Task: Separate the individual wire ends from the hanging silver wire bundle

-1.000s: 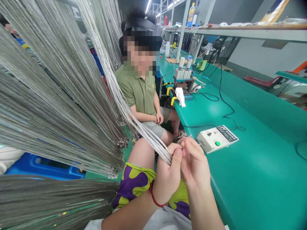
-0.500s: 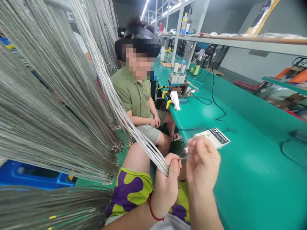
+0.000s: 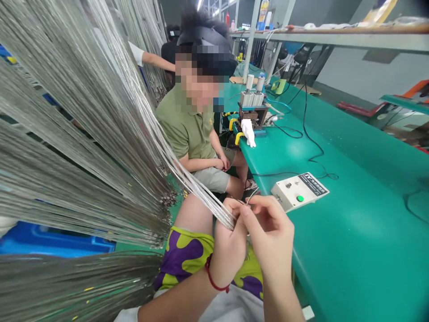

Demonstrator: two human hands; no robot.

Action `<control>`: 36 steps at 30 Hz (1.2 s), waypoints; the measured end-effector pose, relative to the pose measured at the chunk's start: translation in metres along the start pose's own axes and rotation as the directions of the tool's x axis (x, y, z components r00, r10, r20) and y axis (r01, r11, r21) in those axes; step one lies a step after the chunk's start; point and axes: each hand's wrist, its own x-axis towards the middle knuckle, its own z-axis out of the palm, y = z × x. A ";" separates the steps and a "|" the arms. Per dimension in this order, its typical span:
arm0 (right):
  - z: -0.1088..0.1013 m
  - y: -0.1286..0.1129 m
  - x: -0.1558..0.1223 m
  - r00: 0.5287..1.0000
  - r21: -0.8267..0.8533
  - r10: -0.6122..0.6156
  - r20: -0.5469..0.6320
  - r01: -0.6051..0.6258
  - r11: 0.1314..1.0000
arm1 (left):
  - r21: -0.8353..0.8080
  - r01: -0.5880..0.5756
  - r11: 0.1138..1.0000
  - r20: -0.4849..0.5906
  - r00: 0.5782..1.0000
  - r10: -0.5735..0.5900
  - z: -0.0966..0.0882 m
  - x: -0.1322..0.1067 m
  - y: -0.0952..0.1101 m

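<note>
My left hand (image 3: pixel 231 237) is closed around the lower end of a bundle of thin silvery cables (image 3: pixel 201 192), which slants down from the upper left. Close against it, my right hand (image 3: pixel 271 228) pinches with thumb and fingers at a thin strand (image 3: pixel 252 195) that sticks up between the two hands. The fingertips overlap there, so the exact grip on the strand is partly hidden. Just beyond my right hand lies a white control box (image 3: pixel 298 191) with a green button and a black label, on the green table (image 3: pixel 348 223).
Dense hanging cables (image 3: pixel 83 134) fill the left side. A person in a green shirt (image 3: pixel 187 129) sits ahead, hands in lap. A small press machine (image 3: pixel 253 107) with a white cloth (image 3: pixel 248 132) stands at the table edge. Black cords (image 3: pixel 313 143) cross the tabletop. A blue bin (image 3: pixel 56 239) sits lower left.
My right hand has moved left and down against my left hand, and the control box is now uncovered. The view has shifted slightly. Another person's arm now reaches in behind the seated person.
</note>
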 end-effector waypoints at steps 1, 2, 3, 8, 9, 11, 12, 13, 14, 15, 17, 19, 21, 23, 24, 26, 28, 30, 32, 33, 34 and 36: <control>0.000 0.000 0.000 1.000 0.003 0.022 -0.003 -0.022 1.000 | 0.007 -0.007 1.000 0.004 1.000 0.007 0.001 0.000 0.000; -0.001 0.000 0.000 0.999 0.007 0.036 -0.006 -0.036 0.999 | 0.017 -0.010 1.000 0.010 1.000 0.010 0.001 0.001 0.001; -0.003 0.000 0.001 0.999 0.013 0.041 -0.008 -0.041 0.999 | 0.030 -0.015 0.999 0.016 1.000 0.015 0.001 0.001 0.001; -0.011 0.001 0.003 0.998 0.074 0.051 0.044 -0.054 0.996 | 0.076 -0.057 0.995 0.006 0.998 0.057 -0.005 0.005 0.000; -0.012 0.001 0.004 0.996 0.087 0.057 0.065 -0.062 0.994 | 0.090 -0.060 0.994 0.000 0.998 0.060 -0.006 0.005 -0.001; -0.014 0.000 0.004 0.993 0.079 0.069 0.091 -0.076 0.994 | 0.135 -0.081 0.988 -0.004 0.997 0.082 -0.009 0.005 -0.002; -0.015 -0.001 0.005 0.993 0.061 0.076 0.095 -0.082 0.995 | 0.160 -0.101 0.982 -0.001 0.995 0.102 -0.010 0.004 -0.002; -0.016 -0.002 0.005 0.992 0.038 0.083 0.097 -0.087 0.995 | 0.183 -0.124 0.975 0.003 0.992 0.126 -0.011 0.004 -0.003; -0.016 -0.003 0.005 0.991 0.014 0.087 0.101 -0.089 0.996 | 0.204 -0.147 0.968 0.008 0.989 0.149 -0.012 0.003 -0.005; -0.017 -0.005 0.005 0.990 -0.006 0.089 0.108 -0.089 0.996 | 0.223 -0.168 0.960 0.013 0.985 0.169 -0.013 0.003 -0.006; -0.019 -0.007 0.005 0.988 -0.045 0.089 0.125 -0.084 0.995 | 0.261 -0.202 0.944 0.031 0.979 0.201 -0.016 0.003 -0.009; -0.021 -0.008 0.005 0.987 -0.081 0.095 0.132 -0.085 0.993 | 0.298 -0.231 0.926 0.051 0.973 0.226 -0.018 0.002 -0.011; -0.021 -0.007 0.004 0.986 -0.078 0.113 0.124 -0.104 0.992 | 0.323 -0.246 0.914 0.059 0.969 0.240 -0.020 0.002 -0.014; -0.020 -0.004 0.001 0.982 -0.022 0.147 0.120 -0.146 0.989 | 0.329 -0.246 0.911 0.048 0.968 0.244 -0.020 0.002 -0.015; -0.018 -0.002 0.000 0.979 0.016 0.166 0.115 -0.169 0.985 | 0.328 -0.247 0.912 0.042 0.968 0.247 -0.019 0.001 -0.015; -0.012 0.001 -0.004 0.979 0.099 0.189 0.081 -0.197 0.975 | 0.323 -0.256 0.911 0.032 0.965 0.260 -0.018 0.001 -0.015; -0.004 0.005 -0.007 0.986 0.174 0.167 0.017 -0.168 0.970 | 0.319 -0.260 0.912 0.031 0.964 0.264 -0.017 0.000 -0.013; 0.001 0.010 -0.007 0.996 0.210 0.064 -0.060 -0.050 0.976 | 0.296 -0.230 0.927 0.021 0.972 0.234 -0.015 -0.001 -0.010; 0.000 0.016 -0.006 0.980 0.138 -0.158 -0.119 0.174 0.975 | 0.239 -0.174 0.955 0.023 0.985 0.173 -0.014 -0.002 -0.006; -0.002 0.020 -0.005 0.943 0.052 -0.308 -0.125 0.316 0.947 | 0.198 -0.139 0.970 0.035 0.990 0.135 -0.013 -0.002 -0.005; -0.004 0.023 -0.004 0.884 -0.049 -0.454 -0.109 0.452 0.891 | 0.157 -0.107 0.982 0.050 0.994 0.100 -0.013 -0.001 -0.003; -0.009 0.027 -0.003 0.757 -0.217 -0.652 -0.050 0.629 0.747 | 0.099 -0.059 0.993 0.092 0.995 0.050 -0.012 0.000 0.000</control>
